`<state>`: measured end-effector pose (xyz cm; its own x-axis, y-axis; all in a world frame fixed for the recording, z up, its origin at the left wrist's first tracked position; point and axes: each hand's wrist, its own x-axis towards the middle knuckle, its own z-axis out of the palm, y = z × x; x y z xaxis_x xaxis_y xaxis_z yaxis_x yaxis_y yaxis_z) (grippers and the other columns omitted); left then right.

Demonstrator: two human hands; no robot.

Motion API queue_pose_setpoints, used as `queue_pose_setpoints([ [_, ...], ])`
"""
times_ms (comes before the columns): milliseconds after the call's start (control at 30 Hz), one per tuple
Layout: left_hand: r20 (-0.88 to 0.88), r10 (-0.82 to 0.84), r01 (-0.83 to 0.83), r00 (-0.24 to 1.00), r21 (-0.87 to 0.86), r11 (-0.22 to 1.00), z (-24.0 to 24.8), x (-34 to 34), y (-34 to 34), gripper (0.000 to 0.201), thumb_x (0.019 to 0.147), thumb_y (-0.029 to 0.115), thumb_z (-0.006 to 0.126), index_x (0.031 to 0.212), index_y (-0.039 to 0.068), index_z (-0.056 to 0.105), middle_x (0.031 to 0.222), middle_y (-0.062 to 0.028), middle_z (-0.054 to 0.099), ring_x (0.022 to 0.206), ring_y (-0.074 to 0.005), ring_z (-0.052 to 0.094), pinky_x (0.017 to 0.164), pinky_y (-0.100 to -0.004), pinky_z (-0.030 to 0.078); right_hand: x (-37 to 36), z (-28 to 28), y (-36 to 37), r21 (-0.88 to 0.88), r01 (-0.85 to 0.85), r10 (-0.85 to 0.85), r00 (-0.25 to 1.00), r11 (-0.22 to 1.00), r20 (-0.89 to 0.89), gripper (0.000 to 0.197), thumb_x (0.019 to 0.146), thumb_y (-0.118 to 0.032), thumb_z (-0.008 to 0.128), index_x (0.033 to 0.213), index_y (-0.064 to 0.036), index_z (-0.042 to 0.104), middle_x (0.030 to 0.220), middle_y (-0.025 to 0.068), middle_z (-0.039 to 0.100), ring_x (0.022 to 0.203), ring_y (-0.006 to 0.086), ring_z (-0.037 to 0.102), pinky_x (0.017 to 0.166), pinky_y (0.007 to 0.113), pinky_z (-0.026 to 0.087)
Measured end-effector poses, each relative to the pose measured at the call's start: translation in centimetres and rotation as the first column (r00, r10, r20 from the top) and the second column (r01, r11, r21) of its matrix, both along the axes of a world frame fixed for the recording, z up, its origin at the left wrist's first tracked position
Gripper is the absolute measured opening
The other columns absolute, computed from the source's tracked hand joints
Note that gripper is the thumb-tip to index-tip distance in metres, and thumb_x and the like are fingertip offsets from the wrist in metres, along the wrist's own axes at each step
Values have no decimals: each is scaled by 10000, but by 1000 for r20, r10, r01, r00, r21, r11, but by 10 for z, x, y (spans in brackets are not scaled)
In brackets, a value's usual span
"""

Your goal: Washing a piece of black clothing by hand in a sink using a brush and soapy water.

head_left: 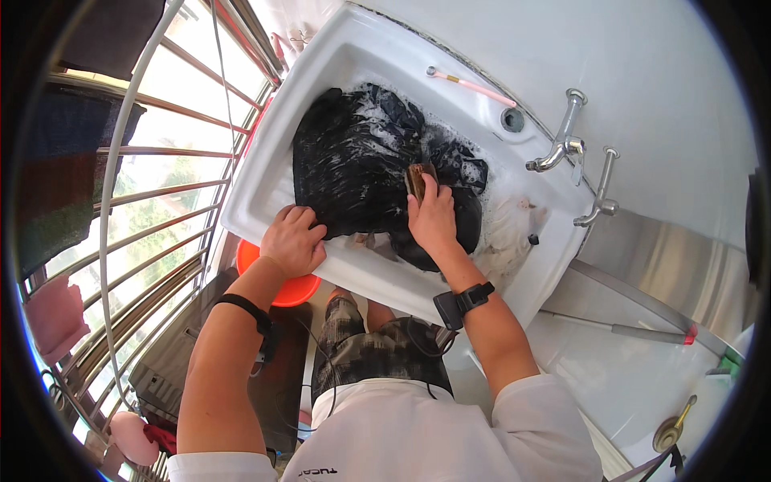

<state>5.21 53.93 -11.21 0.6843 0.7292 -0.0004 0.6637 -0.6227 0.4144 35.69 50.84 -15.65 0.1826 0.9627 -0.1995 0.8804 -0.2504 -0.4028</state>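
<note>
A black wet garment point(345, 173) lies spread across the sloping inside of the white sink point(261, 193), streaked with suds. My right hand point(434, 213) grips a brown scrubbing brush point(417, 181) and presses it on the cloth, right of the middle. Its bristles are hidden beneath it. At the sink's near left rim, my left hand point(295, 239) has its fingers curled over the garment's lower edge, holding it. A pale wet cloth point(507, 233) lies in the sink's right part, beside the black one.
Two metal taps point(562, 140) point(602, 189) reach over the sink's right side. A pink-handled stick point(474, 87) rests on the back ledge. Under the near left rim stands an orange basin point(295, 291). Metal window bars point(165, 193) run along the left.
</note>
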Motion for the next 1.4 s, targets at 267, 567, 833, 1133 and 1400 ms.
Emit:
queue_pose_setpoints([
  [267,-88,-24,20,996,-47,999,-2,6,1,120,782,257,659,806,140,644,887,-85,568,964,-314,576,975,-465,467,-56,-34,106,120,85,-85,996,989,-3,565,991,-310,649,1472,-126,416,1242,276,513,1104,470,575,891,568,514],
  [567,-40,32,-32,999,4,999,3,5,0,467,789,288,679,1214,103,618,1149,-118,601,1076,-322,583,1036,-480,424,-99,4,14,181,-176,218,944,968,-247,621,946,-270,699,1483,-136,419,1297,251,515,1121,440,581,907,516,524],
  [833,123,187,-167,975,-156,974,0,4,4,403,844,229,688,1209,77,608,1293,-135,592,1190,-330,578,1077,-514,400,-60,20,2,112,-409,402,742,906,-537,589,957,-248,704,1463,-110,435,1309,249,523,1182,437,571,989,501,499],
  [1133,-172,-78,82,982,15,997,-54,86,93,487,912,219,676,1376,98,590,1539,-94,509,1423,-299,470,1154,-490,388,-7,-36,19,192,346,-329,937,918,-114,589,979,-270,670,1475,-71,421,1256,295,535,1146,516,563,962,547,499],
  [1400,-185,-96,76,978,-113,991,-33,35,56,133,917,189,624,1027,117,651,1070,-66,611,1095,-284,579,911,-445,472,-36,-18,18,243,170,-127,975,955,-185,598,981,-298,674,1478,-96,410,1268,312,501,1107,500,576,945,555,508],
])
